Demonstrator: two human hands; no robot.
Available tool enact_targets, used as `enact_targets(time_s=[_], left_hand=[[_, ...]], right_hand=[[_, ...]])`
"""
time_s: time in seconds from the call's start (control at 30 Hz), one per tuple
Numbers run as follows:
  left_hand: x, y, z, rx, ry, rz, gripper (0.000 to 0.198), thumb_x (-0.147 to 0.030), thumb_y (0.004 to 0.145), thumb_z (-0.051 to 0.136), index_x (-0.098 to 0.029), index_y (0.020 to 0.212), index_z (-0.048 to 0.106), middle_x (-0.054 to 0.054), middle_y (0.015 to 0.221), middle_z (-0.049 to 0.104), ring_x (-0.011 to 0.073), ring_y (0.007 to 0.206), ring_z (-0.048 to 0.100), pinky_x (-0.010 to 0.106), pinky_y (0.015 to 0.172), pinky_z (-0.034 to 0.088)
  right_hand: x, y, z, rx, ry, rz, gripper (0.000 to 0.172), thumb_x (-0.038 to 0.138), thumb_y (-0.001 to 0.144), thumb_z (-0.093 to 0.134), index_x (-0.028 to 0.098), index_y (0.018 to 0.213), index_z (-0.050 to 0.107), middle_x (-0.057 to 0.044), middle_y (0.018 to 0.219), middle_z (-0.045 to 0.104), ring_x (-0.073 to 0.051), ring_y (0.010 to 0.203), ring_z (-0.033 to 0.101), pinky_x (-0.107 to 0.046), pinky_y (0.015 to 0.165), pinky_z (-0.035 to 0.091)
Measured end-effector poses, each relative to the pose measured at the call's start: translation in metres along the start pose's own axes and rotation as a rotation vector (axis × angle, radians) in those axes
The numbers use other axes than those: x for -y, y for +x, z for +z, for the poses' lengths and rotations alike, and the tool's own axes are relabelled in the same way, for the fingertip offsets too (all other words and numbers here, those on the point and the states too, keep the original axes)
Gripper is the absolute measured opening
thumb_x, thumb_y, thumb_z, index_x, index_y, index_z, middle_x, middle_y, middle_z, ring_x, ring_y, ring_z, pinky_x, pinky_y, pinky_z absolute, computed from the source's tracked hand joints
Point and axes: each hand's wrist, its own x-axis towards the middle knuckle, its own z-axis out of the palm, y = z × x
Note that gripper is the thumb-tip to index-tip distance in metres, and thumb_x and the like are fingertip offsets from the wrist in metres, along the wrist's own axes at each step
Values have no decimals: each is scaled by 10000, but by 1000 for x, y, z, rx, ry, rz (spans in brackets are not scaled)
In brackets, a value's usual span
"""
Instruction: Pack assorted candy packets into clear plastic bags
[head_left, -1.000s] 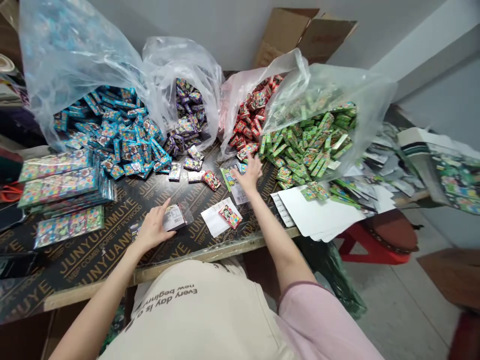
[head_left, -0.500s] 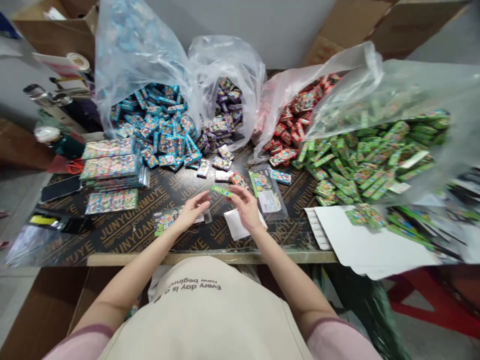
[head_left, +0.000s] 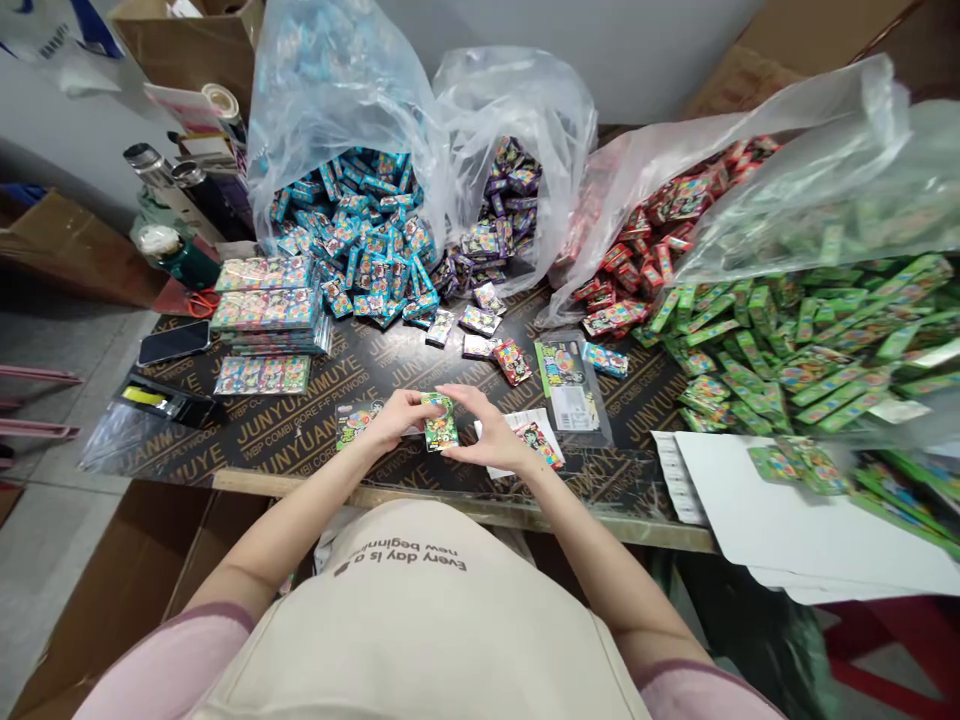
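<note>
The left hand [head_left: 399,420] is pinching a green packet [head_left: 441,430] by its left side over the black tabletop [head_left: 285,435] — long axis lying near to far — while the right hand [head_left: 493,436], thumb and fingers spread, is bracketing its ends.

One camera, worn on the person's head, looks forward and steeply down, over the near apron [head_left: 420,630] to the table [head_left: 300,440]; the right border seems somewhat blurred.
</note>
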Motion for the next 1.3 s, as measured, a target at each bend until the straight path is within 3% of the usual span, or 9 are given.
enact_targets(time_s=[0.2,0.27,0.33,0.4,0.5,0.63,0.8,0.93,1.3], left_hand=[[-10,-6,-14,339,90,-170,248,-214,514,805,-97,708,706,36,638,656,94,511,548,207,488,389],[-10,-4,-20,278,1,-202,260,-215,492,821,-97,680,686,44,647,664,101,521,569,214,510,415],[-8,-1,-22,63,-120,-163,283,-249,479,837,-111,635,644,32,626,655,102,514,574,220,518,437],[-4,2,-18,-138,-219,-102,336,-306,473,847,-126,609,597,18,610,643,105,503,572,234,514,462],[4,5,-5,-216,-283,-66,400,-361,457,854,-136,615,563,15,615,637,118,516,579,267,532,501],[10,2,3,-159,-157,-22,427,-478,537,798,-138,702,599,44,707,660,157,593,609,333,611,526],[11,-6,-29,-220,808,418,703,-499,559,786,-181,1164,618,127,1150,621,316,1107,543,487,989,386],[19,-9,-54,-100,1438,444,1083,-380,499,826,-213,1444,324,127,1200,548,334,1153,471,508,1034,298],[24,-14,-42,-30,1149,508,1081,-307,532,782,-188,1467,254,93,1164,459,288,1079,498,428,966,417]], right_hand=[[2,8,-22,264,110,-35,734,356,644,778,276,1324,512,-56,1304,582,-279,1210,530,-476,1070,365],[-4,12,-29,18,6,29,602,371,729,714,288,1298,538,-54,1289,591,-282,1223,516,-502,1089,326],[-12,14,-30,-314,-148,85,531,377,797,642,298,1308,524,-62,1330,553,-285,1272,465,-522,1109,276],[-18,16,-25,-450,-272,74,619,408,787,651,289,1363,456,-84,1413,464,-295,1325,395,-521,1116,249],[-20,16,-5,-302,-381,-17,865,480,666,745,255,1413,373,-122,1466,377,-331,1360,325,-509,1100,254],[-19,17,12,-200,-449,-70,804,426,659,717,249,1375,396,-105,1297,540,-319,1245,450,-478,1062,266],[-33,9,5,-317,-547,-20,703,360,658,677,228,1305,437,-96,1219,584,-302,1164,508,-480,1068,211],[-53,-6,10,-172,-572,28,673,314,681,666,238,1310,441,-100,1258,574,-309,1226,475,-517,1091,148],[-55,2,-3,156,357,89,972,337,688,773,308,1475,204,-86,1523,315,-222,1404,300,-417,1157,223]])
